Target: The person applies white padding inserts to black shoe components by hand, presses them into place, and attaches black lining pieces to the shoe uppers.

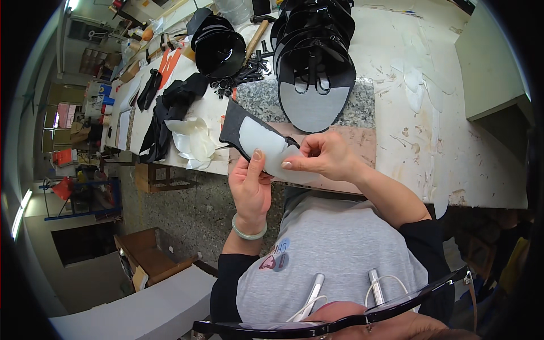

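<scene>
Close to my body, over the table edge, I hold a dark grey curved piece (233, 131) that looks like a shoe upper. A smooth white liner (272, 148) covers much of its face. My left hand (251, 184) is closed on its lower edge, the thumb pressing on the white liner. Around the right end of the piece, my right hand (327, 157) is closed, thumb and fingers pinching the edge of the white liner there. Beyond them, a stack of glossy black shoe uppers (314, 56) stands on a speckled stone slab (258, 96); the nearest one shows a grey lining.
At the back left lie more black glossy pieces (221, 54), a wooden-handled hammer (256, 42) and small black parts (252, 72). Left are black fabric pieces (173, 107) and cream-white thin pieces (194, 139). On the right are translucent sheets (416, 82) and a pale box (493, 62).
</scene>
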`<state>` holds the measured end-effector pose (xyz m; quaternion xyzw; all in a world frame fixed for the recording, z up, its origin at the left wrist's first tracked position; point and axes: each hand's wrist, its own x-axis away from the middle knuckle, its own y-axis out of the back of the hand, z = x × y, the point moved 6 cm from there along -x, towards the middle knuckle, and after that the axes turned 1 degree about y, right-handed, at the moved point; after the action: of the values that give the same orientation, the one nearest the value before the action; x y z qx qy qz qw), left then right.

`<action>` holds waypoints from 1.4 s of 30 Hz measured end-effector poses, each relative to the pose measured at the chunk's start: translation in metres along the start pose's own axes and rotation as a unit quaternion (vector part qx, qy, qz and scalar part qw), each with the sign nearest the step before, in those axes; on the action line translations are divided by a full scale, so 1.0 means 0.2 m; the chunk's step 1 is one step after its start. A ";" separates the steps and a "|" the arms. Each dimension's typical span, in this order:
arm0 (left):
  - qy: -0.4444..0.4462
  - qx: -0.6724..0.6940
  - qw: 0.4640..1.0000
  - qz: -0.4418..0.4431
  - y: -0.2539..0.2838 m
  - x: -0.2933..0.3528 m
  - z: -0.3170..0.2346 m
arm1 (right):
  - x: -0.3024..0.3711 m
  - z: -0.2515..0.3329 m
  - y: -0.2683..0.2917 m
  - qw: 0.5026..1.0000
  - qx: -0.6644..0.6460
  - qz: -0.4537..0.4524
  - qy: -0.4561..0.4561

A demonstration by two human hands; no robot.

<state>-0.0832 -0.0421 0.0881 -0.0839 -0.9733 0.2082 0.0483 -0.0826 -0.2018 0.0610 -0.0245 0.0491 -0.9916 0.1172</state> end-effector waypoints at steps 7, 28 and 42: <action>-0.033 -0.015 0.999 0.033 -0.03 0.03 -0.01 | -0.02 0.05 0.04 0.993 0.116 0.006 0.019; -0.145 -0.233 0.960 -0.052 0.14 0.01 -0.02 | -0.17 -0.07 -0.12 0.995 0.093 0.029 -0.013; 0.083 -0.101 0.991 0.006 0.26 -0.05 0.10 | -0.22 -0.06 -0.14 0.992 0.116 0.003 0.049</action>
<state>-0.0688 -0.0051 0.0474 -0.1108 -0.9815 0.1009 0.1194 -0.0459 -0.1639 0.0495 0.0376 -0.0610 -0.9902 0.1198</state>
